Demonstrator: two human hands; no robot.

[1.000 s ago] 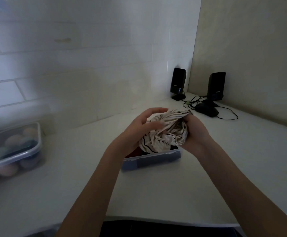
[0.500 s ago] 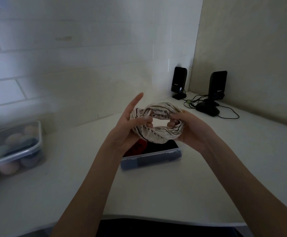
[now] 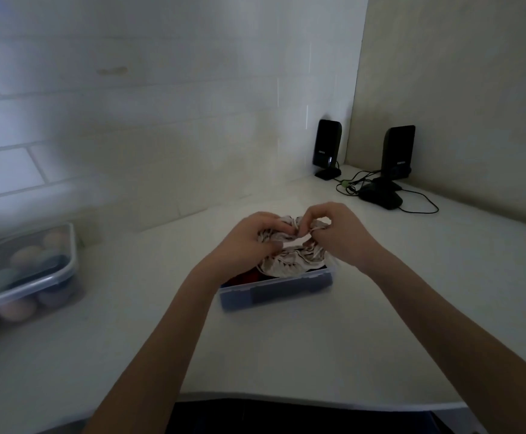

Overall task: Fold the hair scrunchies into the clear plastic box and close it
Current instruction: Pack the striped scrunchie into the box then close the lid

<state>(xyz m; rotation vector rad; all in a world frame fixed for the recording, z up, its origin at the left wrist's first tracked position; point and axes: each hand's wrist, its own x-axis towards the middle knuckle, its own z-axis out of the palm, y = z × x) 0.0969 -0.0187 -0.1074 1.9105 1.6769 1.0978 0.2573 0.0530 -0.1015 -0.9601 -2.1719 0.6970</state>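
Both hands lower than half a second ago: left hand [image 3: 249,242] and right hand [image 3: 338,233] fingers pinched on the striped scrunchie [image 3: 289,261], now bunched, not stretched. It sits just below the fingers, on the open clear box [image 3: 274,292] on the surface [image 3: 286,355].
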